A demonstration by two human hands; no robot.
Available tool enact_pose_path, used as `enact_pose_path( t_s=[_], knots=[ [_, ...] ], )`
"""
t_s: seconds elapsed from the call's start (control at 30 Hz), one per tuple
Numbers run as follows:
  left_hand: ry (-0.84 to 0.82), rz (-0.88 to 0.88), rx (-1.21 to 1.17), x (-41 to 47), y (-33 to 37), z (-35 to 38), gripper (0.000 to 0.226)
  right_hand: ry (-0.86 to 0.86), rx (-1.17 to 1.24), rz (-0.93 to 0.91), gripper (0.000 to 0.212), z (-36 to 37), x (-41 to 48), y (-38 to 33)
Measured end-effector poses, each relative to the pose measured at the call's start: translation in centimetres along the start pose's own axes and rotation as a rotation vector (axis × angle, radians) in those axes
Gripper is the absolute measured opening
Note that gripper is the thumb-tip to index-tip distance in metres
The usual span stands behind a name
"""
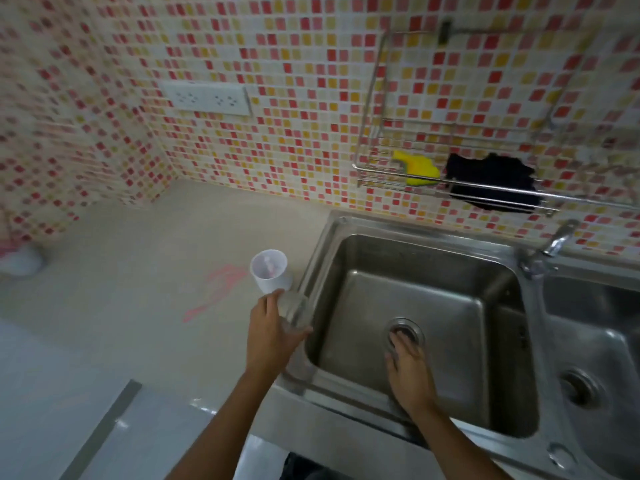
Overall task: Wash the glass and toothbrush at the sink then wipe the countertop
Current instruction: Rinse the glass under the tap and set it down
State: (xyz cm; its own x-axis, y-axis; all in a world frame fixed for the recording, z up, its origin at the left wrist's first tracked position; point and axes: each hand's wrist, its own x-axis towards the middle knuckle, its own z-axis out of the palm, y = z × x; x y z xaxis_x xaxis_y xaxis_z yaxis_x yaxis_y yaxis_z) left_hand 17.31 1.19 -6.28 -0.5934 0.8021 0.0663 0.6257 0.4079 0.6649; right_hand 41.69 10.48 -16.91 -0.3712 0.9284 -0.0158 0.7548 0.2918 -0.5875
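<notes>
I see my left hand (268, 332) reaching forward from the lower middle, fingers wrapped around a clear drinking glass (295, 311) and holding it tilted just over the left rim of the stainless steel sink (322, 261). My right hand (408, 367) stretches into the left basin, palm down, fingers loosely spread and gripping nothing, its fingertips (403, 337) right at the round metal drain (404, 332). Just behind the glass, on the pale beige desk (138, 289), stands a white plastic cup (270, 271) with a pink-and-white toothbrush (267, 263) inside; the blur keeps me from seeing more of it. Pink smears (218, 289) mark the desk left of the cup. A chrome tap (550, 251) rises between the two basins. On the mosaic wall hangs a wire rack (433, 174) holding a yellow sponge (417, 169) and a black cloth (491, 181).
</notes>
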Motion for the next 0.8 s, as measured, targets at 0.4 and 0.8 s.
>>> enact_pose_path(
  t_s=[0.4, 0.8],
  knots=[
    [-0.063, -0.109, -0.171, 3.3, -9.0, -4.0, 0.09, 0.096, -0.017, -0.012, 0.04, 5.0, 2.7, -10.7],
    [-0.159, -0.074, -0.256, 3.8, -11.4, -5.2, 0.114, 0.119, 0.021, 0.067, 0.042, 5.2, 2.6, -13.3]
  ],
)
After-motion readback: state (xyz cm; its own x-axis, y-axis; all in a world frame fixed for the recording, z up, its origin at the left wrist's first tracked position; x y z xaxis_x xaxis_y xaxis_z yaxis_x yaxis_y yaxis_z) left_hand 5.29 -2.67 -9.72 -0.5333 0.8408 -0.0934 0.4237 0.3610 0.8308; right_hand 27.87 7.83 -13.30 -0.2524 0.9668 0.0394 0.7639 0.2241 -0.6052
